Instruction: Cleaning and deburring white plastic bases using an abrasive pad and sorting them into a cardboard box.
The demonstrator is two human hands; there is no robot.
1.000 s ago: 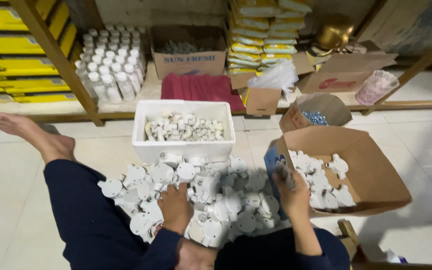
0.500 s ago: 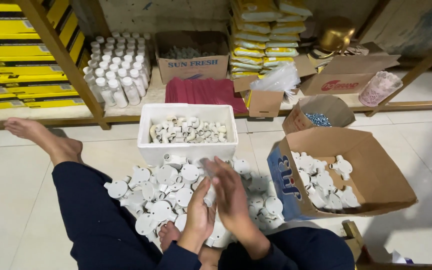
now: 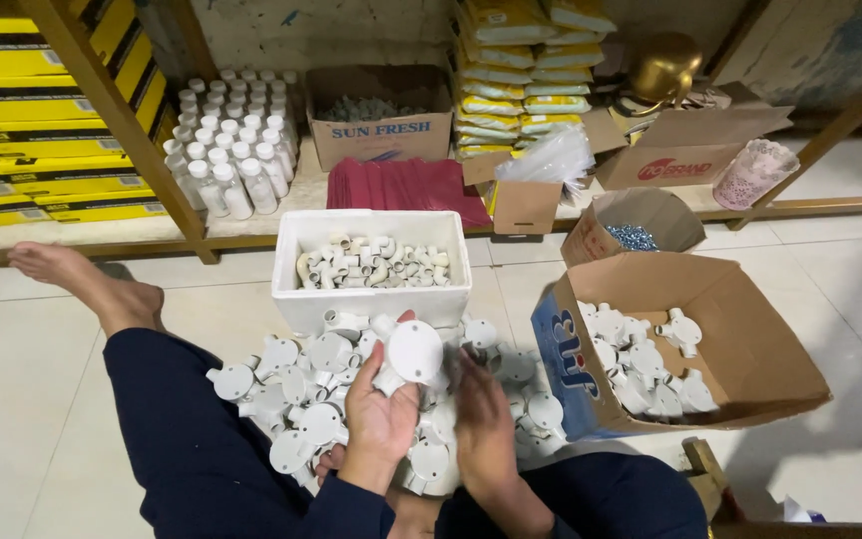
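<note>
My left hand (image 3: 376, 414) holds up a round white plastic junction box (image 3: 413, 353), its flat disc facing the camera. My right hand (image 3: 483, 429) reaches into the pile of white junction boxes (image 3: 296, 394) on the floor between my legs, fingers curled on a piece I cannot make out. Behind the pile stands a white foam box (image 3: 371, 299) of white pipe elbows. To the right, a tilted cardboard box (image 3: 750, 349) holds more white junction boxes.
My bare left foot (image 3: 87, 284) rests on the tiled floor. A small cardboard box of screws (image 3: 636, 232) sits by the low wooden shelf (image 3: 830, 207). On the shelf are white bottles (image 3: 231, 150), a cardboard box (image 3: 379, 118), red sheets (image 3: 401, 185), yellow packets (image 3: 506, 80) and yellow boxes (image 3: 12, 110).
My right hand left the cardboard box on the right and came back to the pile. My left hand lifted a round junction box up off the pile.
</note>
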